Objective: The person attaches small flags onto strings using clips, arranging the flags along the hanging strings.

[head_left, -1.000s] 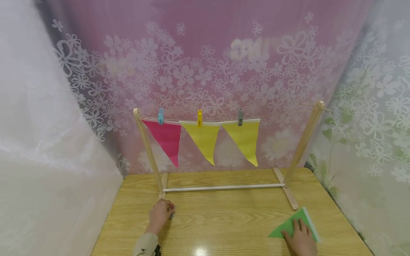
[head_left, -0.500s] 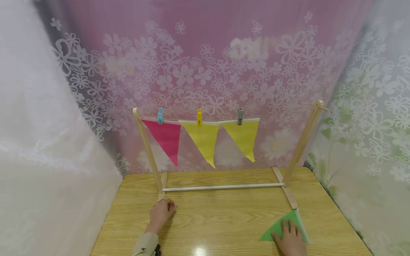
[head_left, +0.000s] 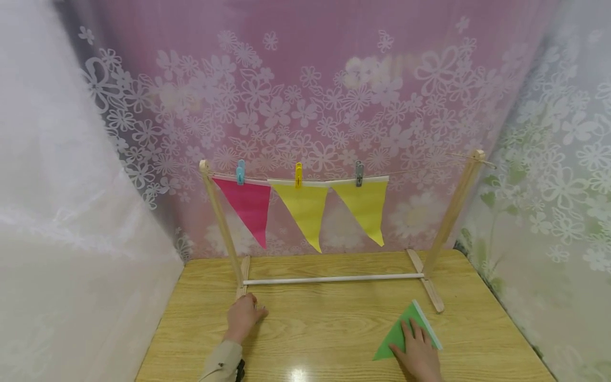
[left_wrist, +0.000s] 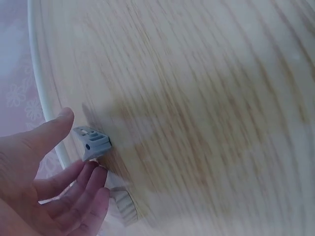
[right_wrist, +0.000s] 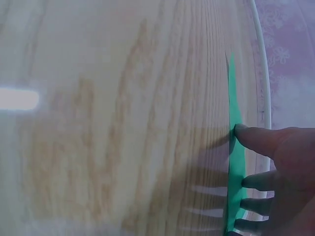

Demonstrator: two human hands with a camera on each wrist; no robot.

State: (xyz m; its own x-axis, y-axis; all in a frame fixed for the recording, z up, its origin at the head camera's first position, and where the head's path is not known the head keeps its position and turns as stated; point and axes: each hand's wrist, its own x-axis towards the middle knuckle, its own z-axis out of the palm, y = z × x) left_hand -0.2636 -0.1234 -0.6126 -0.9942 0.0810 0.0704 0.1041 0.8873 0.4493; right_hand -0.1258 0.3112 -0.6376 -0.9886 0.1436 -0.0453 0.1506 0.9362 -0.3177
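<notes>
My left hand is low over the table at the left, by the foot of the stand. In the left wrist view a grey clothespin sits right at its fingertips, with the thumb spread away from it. On the right, my right hand presses a green triangular pennant with a white top edge flat to the table, fingers spread. The right wrist view shows thumb and fingertips touching the pennant nearly edge-on.
A wooden stand with a white crossbar spans the table. From its string hang a pink pennant and two yellow pennants, pinned by a blue, a yellow and a grey clothespin.
My right hand has slid the green pennant leftward across the table. My left hand has shifted slightly right, and its thumb has spread outward.
</notes>
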